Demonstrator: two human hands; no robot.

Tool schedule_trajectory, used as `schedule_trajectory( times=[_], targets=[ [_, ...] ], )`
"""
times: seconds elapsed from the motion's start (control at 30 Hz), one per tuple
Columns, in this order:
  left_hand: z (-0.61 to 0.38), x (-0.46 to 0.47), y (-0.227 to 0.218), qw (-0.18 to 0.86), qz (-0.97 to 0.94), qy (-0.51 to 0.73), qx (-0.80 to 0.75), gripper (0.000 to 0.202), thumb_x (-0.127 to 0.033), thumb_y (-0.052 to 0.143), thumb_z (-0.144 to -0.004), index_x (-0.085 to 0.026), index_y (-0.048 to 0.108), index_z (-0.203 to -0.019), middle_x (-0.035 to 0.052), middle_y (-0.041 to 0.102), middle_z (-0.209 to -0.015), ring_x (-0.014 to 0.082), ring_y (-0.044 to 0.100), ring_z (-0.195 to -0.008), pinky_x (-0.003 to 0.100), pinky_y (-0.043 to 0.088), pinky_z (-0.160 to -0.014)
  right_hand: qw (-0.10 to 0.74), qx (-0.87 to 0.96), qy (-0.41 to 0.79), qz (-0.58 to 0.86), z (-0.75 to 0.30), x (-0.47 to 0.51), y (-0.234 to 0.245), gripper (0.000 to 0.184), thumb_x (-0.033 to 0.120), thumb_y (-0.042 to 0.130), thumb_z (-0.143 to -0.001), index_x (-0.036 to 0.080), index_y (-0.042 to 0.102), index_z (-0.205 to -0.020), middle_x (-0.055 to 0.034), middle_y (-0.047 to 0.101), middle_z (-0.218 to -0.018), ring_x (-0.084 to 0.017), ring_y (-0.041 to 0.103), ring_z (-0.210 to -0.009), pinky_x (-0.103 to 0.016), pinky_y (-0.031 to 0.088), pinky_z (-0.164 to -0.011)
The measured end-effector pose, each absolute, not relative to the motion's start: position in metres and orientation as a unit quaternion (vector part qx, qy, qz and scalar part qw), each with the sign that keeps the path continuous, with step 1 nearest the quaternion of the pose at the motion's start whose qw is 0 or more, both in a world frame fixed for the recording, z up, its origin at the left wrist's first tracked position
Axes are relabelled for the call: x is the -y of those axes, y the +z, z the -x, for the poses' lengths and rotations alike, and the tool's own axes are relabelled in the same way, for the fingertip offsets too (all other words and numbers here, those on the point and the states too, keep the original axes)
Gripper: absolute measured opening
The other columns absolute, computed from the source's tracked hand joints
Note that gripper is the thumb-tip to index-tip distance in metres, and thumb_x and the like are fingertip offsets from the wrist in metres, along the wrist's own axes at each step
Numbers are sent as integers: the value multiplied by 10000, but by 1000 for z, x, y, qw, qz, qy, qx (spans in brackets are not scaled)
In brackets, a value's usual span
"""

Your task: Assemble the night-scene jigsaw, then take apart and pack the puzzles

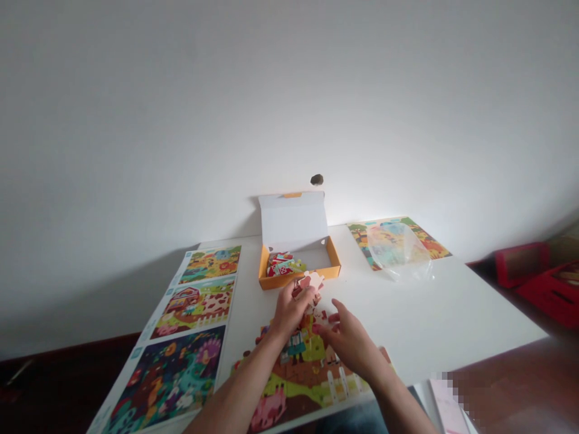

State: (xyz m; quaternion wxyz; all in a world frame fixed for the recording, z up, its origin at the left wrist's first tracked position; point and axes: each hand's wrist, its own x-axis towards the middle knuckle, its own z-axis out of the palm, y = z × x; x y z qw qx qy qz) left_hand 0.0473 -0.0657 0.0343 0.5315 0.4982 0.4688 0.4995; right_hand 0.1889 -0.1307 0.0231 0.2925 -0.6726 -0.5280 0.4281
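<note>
My left hand (289,308) is closed on a small bunch of jigsaw puzzle pieces (311,281), pale pink and dark red on the faces that show. Below both hands lies a partly assembled farm jigsaw puzzle (307,381), with a figure in a teal skirt, a pink pig and a white fence. Over its upper right part is my right hand (350,340), fingers apart and nothing seen in its grip. Its fingertips are close to a white and red patch of the puzzle; whether they touch it I cannot tell. The forearms cover parts of the puzzle.
An open yellow box (333,258), lid raised against the wall, holds loose puzzle pieces (283,264). At left lies a sheet with three pictures (190,313). A clear plastic bag (398,253) rests on an animal picture (362,236) at right. Red containers (549,292) stand beyond the table.
</note>
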Motion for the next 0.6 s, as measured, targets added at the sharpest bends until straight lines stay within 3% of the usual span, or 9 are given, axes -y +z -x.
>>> schedule_trajectory(
  times=[0.13, 0.23, 0.37, 0.5, 0.6],
  targets=[
    [-47, 65, 33, 546, -493, 503, -454, 268, -323, 694, -748, -119, 682, -921, 120, 751, -951, 262, 713, -893, 309, 558, -740, 327, 524, 491, 614, -179, 132, 18, 641, 230, 584, -760, 91, 436, -1367, -68, 670, -885, -195, 634, -773, -279, 491, -683],
    [-48, 63, 30, 559, -487, 500, -448, 264, -308, 682, -758, -118, 671, -941, 111, 751, -935, 257, 710, -911, 297, 558, -733, 348, 562, 432, 614, -168, 137, 10, 474, 141, 554, -730, 134, 595, -1203, -44, 663, -796, -189, 614, -726, -277, 471, -670],
    [-47, 62, 30, 556, -483, 494, -462, 264, -303, 666, -765, -117, 654, -952, 97, 746, -884, 248, 708, -879, 286, 553, -696, 376, 583, 366, 621, -167, 139, 10, 363, 84, 544, -706, 182, 693, -1021, -40, 665, -787, -191, 609, -725, -295, 468, -706],
    [-41, 63, 34, 574, -481, 481, -457, 386, -279, 688, -746, -159, 599, -1101, 71, 720, -961, 217, 697, -868, 293, 551, -737, 453, 552, 359, 601, -180, 134, 24, 202, 190, 574, -796, 205, 692, -959, -24, 637, -801, -166, 610, -688, -270, 491, -641],
    [-36, 67, 34, 643, -501, 423, -395, 459, -286, 710, -746, -201, 564, -1172, 32, 686, -904, 160, 672, -736, 238, 524, -632, 523, 516, 337, 588, -186, 127, 34, 171, 298, 567, -856, 199, 659, -961, -17, 579, -847, -117, 564, -589, -231, 468, -513]
  ],
)
